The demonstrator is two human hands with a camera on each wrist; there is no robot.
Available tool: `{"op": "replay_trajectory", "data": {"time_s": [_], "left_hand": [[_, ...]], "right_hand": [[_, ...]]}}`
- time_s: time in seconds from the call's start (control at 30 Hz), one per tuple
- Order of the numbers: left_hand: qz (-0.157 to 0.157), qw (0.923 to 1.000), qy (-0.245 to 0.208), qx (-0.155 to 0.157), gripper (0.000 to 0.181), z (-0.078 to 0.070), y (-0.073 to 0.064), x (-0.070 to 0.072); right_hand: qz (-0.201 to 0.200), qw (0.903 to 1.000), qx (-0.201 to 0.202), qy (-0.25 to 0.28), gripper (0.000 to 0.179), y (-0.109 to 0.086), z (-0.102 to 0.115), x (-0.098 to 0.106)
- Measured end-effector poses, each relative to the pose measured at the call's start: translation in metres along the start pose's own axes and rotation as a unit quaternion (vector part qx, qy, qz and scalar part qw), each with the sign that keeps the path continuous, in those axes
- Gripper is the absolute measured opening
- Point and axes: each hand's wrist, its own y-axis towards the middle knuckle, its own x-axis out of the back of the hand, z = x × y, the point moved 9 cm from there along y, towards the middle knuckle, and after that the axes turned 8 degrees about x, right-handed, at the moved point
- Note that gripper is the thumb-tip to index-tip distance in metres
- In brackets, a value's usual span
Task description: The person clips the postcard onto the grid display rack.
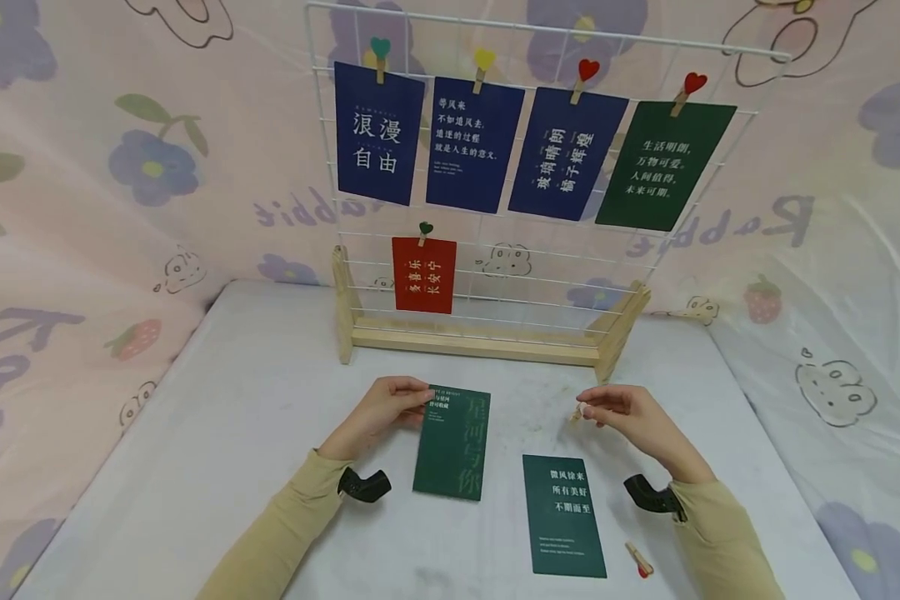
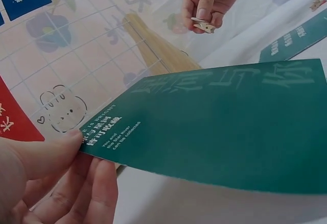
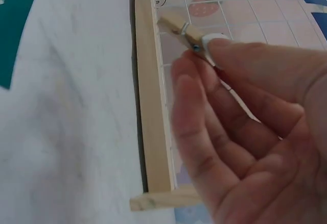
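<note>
My left hand pinches a green card by its upper left corner, thumb on the printed face. The left wrist view shows this card tilted, with faint large characters along one long edge. To the right, my right hand pinches a small wooden clothespin between thumb and fingers. A white piece on the clothespin shows beside the thumb; its shape is mostly hidden. A second green card lies on the table between the forearms. Near it rests another clothespin with a red heart.
Behind the hands stands a white wire grid rack on a wooden base. Three blue cards and a green card hang in its top row from heart clothespins. Lower left hangs a red card. Patterned cloth backs the table.
</note>
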Motion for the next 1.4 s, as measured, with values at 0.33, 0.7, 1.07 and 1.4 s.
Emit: {"op": "replay_trajectory", "data": {"time_s": [0.33,0.7,1.07,1.4], "left_hand": [[-0.028,0.9994,-0.004,-0.019,0.025,-0.018,0.002,0.003],[-0.029,0.9989,-0.009,-0.035,0.024,-0.041,0.005,0.0],[-0.04,0.9977,-0.004,-0.054,0.025,-0.065,0.009,-0.003],[-0.041,0.9944,0.016,-0.096,0.027,-0.092,0.007,-0.011]], "right_hand": [[-0.022,0.9995,0.02,-0.004,0.032,0.022,0.021,0.004],[-0.021,0.9965,0.075,0.031,0.024,0.045,0.044,0.002],[-0.025,0.9965,0.075,0.026,0.032,0.059,0.067,0.005],[-0.015,0.9956,0.09,0.023,0.033,0.07,0.083,0.001]]}}
